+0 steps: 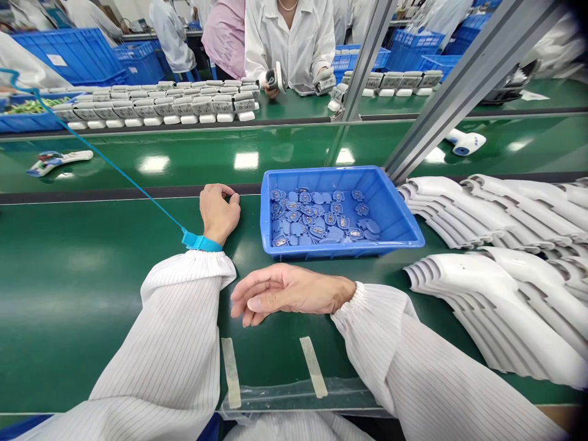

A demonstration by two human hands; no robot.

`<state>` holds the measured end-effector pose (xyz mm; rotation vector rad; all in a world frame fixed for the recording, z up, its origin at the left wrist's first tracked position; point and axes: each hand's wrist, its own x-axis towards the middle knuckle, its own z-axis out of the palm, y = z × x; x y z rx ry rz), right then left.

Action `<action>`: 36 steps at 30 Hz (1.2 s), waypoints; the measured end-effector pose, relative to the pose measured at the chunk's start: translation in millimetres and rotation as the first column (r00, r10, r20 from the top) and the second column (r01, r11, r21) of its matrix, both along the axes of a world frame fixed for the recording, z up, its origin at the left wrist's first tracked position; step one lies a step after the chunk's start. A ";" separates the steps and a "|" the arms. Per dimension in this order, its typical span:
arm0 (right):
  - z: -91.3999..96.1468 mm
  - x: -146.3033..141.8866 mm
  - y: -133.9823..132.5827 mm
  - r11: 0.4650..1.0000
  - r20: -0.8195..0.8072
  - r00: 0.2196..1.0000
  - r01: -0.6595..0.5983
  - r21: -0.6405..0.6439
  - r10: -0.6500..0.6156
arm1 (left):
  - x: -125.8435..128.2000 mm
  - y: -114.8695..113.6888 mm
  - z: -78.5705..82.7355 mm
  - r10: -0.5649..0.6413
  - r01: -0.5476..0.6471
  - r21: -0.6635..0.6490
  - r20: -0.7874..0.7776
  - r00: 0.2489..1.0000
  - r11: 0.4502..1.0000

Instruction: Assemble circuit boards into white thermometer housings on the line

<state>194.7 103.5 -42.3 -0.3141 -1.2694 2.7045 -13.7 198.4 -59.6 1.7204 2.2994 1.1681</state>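
Your green workbench (82, 306) spreads across the lower and middle frame. A slanting metal post (463, 92) crosses the upper right. White curved shells (496, 306) lie nested in stacks along the right side, just beside the blue tray. At upper left, grey-and-white devices (160, 104) stand in rows, and at top centre a co-worker (289, 43) in a white coat holds similar ones. The blue tray (392, 220) sits on the bench, a little right of the frame's centre, between the shells and your left hand.

Your right hand (291, 291) is just below the tray in the frame, loosely open, its fingers together and slightly bent, pointing left. Your left hand (219, 214) is just left of the tray, near the bench's far edge, its fingers curled; you cannot tell from here whether they close on anything.

Two strips of tape (313, 367) run down the lower centre of the frame. A blue band (202, 243) circles your left wrist. Smallest are the blue parts (316, 214), scattered over the tray's floor, some showing metal pieces.
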 end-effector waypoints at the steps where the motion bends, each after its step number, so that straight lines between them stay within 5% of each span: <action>1: -0.1 -0.1 -0.1 1.000 0.002 1.000 0.001 0.000 -0.001 | -0.1 0.0 -0.1 0.000 0.000 0.003 0.001 1.000 1.000; 32: 3.7 0.6 -0.3 1.000 0.017 1.000 0.000 0.027 -0.001 | 1.2 -0.7 -4.5 -0.016 0.016 0.013 0.061 0.998 1.000; 36: 3.7 -0.3 -1.1 1.000 0.021 1.000 0.001 0.029 -0.001 | 6.3 -6.3 16.0 -0.035 0.032 0.026 0.124 0.992 0.999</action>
